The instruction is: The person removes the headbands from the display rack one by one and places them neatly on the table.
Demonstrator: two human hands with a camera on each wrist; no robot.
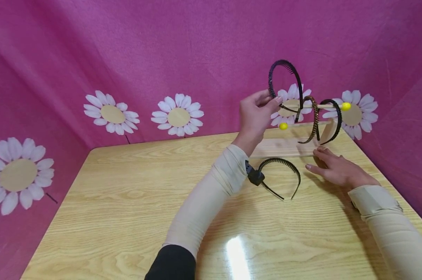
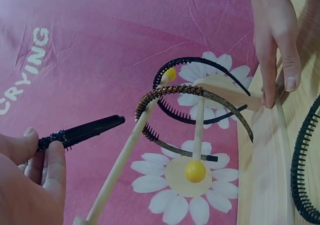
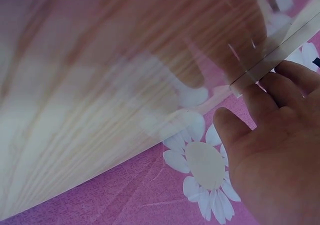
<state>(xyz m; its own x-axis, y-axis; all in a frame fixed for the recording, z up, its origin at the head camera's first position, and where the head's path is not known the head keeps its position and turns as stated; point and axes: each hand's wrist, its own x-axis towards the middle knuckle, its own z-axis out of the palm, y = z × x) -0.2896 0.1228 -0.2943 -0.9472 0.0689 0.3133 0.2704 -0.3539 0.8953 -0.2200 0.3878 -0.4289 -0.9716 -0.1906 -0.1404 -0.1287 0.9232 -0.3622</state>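
Evidently, the left hand [image 1: 255, 114] pinches a headband [image 2: 92, 129] by one side, leaving the rest unobstructed; the right hand [image 1: 338, 169], its grip loose, touches the stand [image 1: 279, 147], presumably steadying it.

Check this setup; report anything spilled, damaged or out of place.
Nothing looks spilled or damaged. One black headband seems out of place: it lies on the table, while the brownish headband hangs on the wooden stand.

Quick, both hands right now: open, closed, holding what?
Left hand: closed, pinching a black headband.
Right hand: open, holding nothing, fingertips against the wooden stand's base.
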